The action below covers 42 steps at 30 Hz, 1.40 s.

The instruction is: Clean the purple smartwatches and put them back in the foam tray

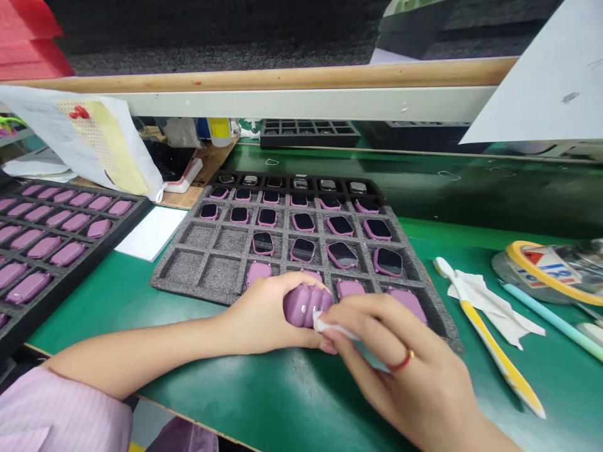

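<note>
My left hand (257,317) is closed around several purple watch cases (298,306) stacked side by side, above the near edge of a grey foam tray (221,279). My right hand (419,361), with a ring on one finger, pinches a small white wipe (325,322) against the right side of the stack. Part of the wipe is hidden by my fingers. In the tray, dark-screened watches (302,250) stand in rows of compartments. Purple cases (258,274) lie in its nearest row, partly covered by my hands.
A second tray (101,256) of purple cases is at left, beside a white card (153,232). At right lie a yellow-and-white toothbrush (492,342), a crumpled tissue (494,304), a light-blue stick (551,317) and a clear container with a yellow ring (556,279). A shelf beam (301,103) crosses above.
</note>
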Available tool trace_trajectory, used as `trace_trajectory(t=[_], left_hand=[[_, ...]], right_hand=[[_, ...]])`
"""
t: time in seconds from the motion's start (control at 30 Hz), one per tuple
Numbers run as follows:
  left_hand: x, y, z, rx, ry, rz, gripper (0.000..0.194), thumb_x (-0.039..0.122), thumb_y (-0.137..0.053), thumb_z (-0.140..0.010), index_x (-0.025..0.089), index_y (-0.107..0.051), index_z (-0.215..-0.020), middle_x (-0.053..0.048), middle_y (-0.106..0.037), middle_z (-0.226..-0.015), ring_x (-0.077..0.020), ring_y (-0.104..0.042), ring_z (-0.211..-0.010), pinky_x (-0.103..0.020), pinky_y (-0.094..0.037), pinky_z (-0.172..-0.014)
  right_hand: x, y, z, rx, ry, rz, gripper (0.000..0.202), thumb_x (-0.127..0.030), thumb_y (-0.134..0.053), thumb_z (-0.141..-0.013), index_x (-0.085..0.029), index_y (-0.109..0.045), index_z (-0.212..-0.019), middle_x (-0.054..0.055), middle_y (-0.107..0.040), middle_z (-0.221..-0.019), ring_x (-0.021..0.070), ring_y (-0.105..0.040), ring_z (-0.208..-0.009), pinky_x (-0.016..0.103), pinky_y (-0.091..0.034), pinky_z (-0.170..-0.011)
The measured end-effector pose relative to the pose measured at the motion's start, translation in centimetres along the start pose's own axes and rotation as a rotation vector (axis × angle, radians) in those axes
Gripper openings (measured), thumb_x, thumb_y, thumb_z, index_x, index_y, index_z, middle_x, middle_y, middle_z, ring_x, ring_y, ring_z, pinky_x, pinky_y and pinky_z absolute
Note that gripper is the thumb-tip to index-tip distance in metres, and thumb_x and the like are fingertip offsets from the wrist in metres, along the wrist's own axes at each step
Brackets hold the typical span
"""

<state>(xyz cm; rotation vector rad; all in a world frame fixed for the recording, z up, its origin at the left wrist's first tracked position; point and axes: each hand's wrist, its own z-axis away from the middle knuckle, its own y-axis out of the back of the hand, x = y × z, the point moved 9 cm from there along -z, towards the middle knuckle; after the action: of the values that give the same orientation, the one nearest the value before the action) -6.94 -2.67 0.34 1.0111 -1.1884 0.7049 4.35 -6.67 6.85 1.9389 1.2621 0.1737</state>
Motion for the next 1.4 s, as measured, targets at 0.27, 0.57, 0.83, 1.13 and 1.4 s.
trace_trajectory(t=[0.27,0.57,0.83,1.13,1.4], left_hand=[[-0.5,0.1,0.0,0.034,0.051,-0.042,0.056,0.028,-0.089,-0.063,0.018,-0.064,-0.112,-0.004,-0.071,-0.108,-0.0223,-0.066,-0.099,-0.033,-0.051,-0.088],[-0.5,0.1,0.1,0.034,0.053,-0.058,0.057,0.029,-0.089,-0.062,0.019,-0.065,-0.112,-0.003,-0.072,-0.106,-0.0217,-0.066,-0.097,-0.032,-0.050,-0.087],[-0.7,0.1,-0.1,0.049,0.078,-0.064,0.054,0.031,-0.089,-0.062,0.018,-0.066,-0.110,-0.004,-0.073,-0.105,-0.0237,-0.067,-0.097,-0.034,-0.052,-0.086],[-0.9,0.1,-0.1,0.043,0.094,-0.024,0.063,0.033,-0.091,-0.058,0.018,-0.065,-0.114,-0.005,-0.073,-0.103,-0.0255,-0.068,-0.097,-0.037,-0.052,-0.089],[-0.7,0.1,-0.4,0.046,-0.011,-0.056,0.047,0.028,-0.082,-0.067,0.016,-0.067,-0.111,-0.005,-0.074,-0.106,-0.0248,-0.068,-0.099,-0.033,-0.051,-0.089]], right_hand=[[-0.7,-0.9,-0.6,-0.055,0.057,0.111,0.012,-0.011,-0.052,-0.096,-0.017,-0.060,-0.104,0.007,-0.067,-0.093,0.0184,-0.062,-0.079,0.032,-0.052,-0.068],[-1.0,-1.0,-0.4,-0.071,0.054,0.117,0.013,-0.009,-0.050,-0.096,-0.017,-0.058,-0.103,0.007,-0.065,-0.091,0.0178,-0.059,-0.078,0.031,-0.051,-0.066],[-0.8,-1.1,-0.5,-0.071,0.062,0.091,0.013,-0.009,-0.051,-0.096,-0.014,-0.060,-0.103,0.008,-0.066,-0.089,0.0179,-0.058,-0.078,0.031,-0.051,-0.066],[-0.7,-0.3,-0.5,0.026,0.107,0.126,0.018,-0.006,-0.057,-0.092,-0.017,-0.061,-0.106,0.007,-0.066,-0.092,0.0177,-0.060,-0.079,0.031,-0.052,-0.069],[-1.8,-1.6,-1.6,-0.086,0.113,0.080,0.015,-0.011,-0.048,-0.098,-0.017,-0.061,-0.102,0.008,-0.068,-0.093,0.0185,-0.063,-0.082,0.031,-0.055,-0.071]])
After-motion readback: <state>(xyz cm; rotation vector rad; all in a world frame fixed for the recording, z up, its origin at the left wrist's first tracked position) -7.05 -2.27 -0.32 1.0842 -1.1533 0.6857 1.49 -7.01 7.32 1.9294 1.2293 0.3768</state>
